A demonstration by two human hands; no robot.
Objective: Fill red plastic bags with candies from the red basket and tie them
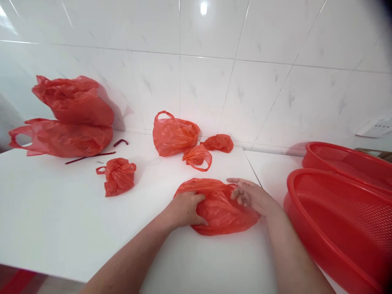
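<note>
A red plastic bag (219, 210) lies on the white table in front of me, crumpled and folded over along its far side. My left hand (186, 208) rests on the bag's left end, thumb and forefinger spread apart; its other fingers are partly hidden. Over the right end is my right hand (249, 196), its forefinger stretched out and the other fingers loosely bent, with nothing seen in its grasp. The bag's contents, if any, cannot be made out.
Two full red bags (82, 108) are stacked at the far left, near dark red strips (92, 157). A small knotted bag (119, 177) sits left of centre. More red bags (176, 134) stand by the tiled wall. Red mesh baskets (306, 212) occupy the right side.
</note>
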